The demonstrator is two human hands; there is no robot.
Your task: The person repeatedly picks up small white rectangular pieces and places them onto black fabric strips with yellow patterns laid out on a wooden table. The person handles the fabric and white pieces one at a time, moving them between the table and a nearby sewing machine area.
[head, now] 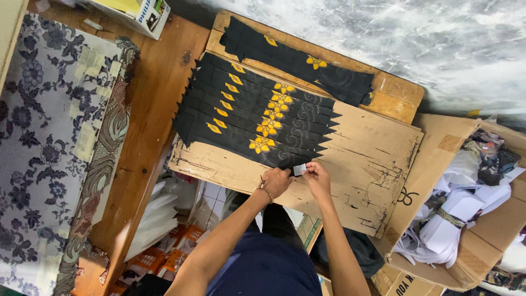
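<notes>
Both hands, left hand (275, 182) and right hand (316, 178), are pinching a small white label (299, 169) with closed fingers against the nearest black fabric strip (246, 143) on the cardboard sheet (361, 164).

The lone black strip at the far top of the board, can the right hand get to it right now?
Probably not at once. The right hand pinches a small white tag with the left hand, and the fanned strips lie between it and the lone black strip.

Small white tag (299, 169) pinched at black strip (257, 143)
</notes>
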